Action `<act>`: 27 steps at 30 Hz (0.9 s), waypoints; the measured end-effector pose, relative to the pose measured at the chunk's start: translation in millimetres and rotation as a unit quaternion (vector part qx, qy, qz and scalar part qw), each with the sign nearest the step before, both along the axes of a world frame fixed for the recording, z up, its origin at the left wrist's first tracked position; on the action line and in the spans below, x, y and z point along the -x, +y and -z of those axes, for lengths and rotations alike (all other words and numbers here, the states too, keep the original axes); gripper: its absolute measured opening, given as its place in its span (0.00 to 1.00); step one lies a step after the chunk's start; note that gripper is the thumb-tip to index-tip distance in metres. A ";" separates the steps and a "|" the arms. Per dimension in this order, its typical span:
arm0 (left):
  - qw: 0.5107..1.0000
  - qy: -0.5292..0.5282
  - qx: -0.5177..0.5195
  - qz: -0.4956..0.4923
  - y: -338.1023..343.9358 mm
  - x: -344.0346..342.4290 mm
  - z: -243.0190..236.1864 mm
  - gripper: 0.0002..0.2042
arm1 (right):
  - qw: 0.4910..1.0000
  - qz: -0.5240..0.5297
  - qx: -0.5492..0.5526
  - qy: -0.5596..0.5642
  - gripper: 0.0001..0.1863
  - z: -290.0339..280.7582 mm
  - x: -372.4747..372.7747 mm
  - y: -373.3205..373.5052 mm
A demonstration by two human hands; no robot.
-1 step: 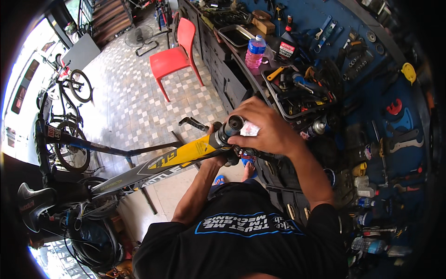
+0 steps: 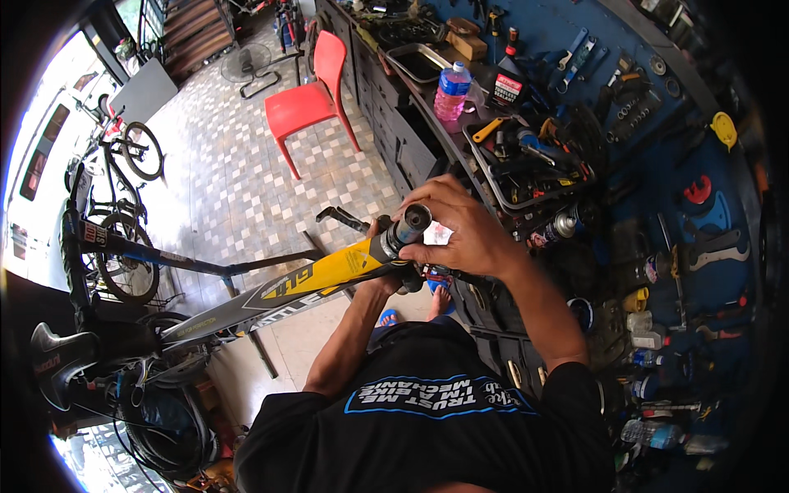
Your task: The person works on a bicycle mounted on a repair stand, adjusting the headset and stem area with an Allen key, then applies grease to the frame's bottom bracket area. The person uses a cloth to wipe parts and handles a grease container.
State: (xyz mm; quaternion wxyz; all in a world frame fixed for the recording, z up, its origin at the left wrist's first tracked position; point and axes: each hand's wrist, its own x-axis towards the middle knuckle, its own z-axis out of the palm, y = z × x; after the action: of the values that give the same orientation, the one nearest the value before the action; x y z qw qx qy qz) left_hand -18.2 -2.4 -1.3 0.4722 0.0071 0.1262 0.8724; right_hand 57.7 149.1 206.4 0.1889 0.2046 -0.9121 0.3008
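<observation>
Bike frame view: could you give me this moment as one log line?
right hand: over head tube end | left hand: under yellow-and-grey bike frame | workbench tool tray beside | red chair behind

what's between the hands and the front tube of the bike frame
Nothing visible. The right hand already rests on the silver-and-black tube end of the yellow bike frame, fingers wrapped around it. The left hand is under the same tube, mostly hidden behind it.
</observation>
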 end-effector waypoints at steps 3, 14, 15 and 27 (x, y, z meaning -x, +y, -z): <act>0.999 -0.039 0.005 -0.025 -1.5 1.0 -2.1 0.32 | 0.996 0.019 0.066 -0.057 0.32 16.7 -3.8 -5.2; 0.999 0.029 -0.001 -0.025 -0.1 12.0 21.0 0.27 | 0.993 -0.004 0.118 -0.013 0.30 33.9 6.2 5.5; 0.999 0.026 0.018 -0.031 0.0 11.1 24.8 0.27 | 0.993 -0.006 0.118 0.002 0.30 35.1 6.1 3.9; 0.977 0.172 0.059 -0.115 -0.8 -2.5 16.0 0.29 | 0.986 0.119 0.051 0.109 0.30 27.5 -10.1 -21.1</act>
State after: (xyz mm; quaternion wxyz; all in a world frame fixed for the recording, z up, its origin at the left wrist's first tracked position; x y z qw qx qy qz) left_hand -15.7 -3.2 -17.3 0.3398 0.1151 0.2568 0.8974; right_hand 67.8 128.1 178.9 0.3315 0.1163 -0.8874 0.2985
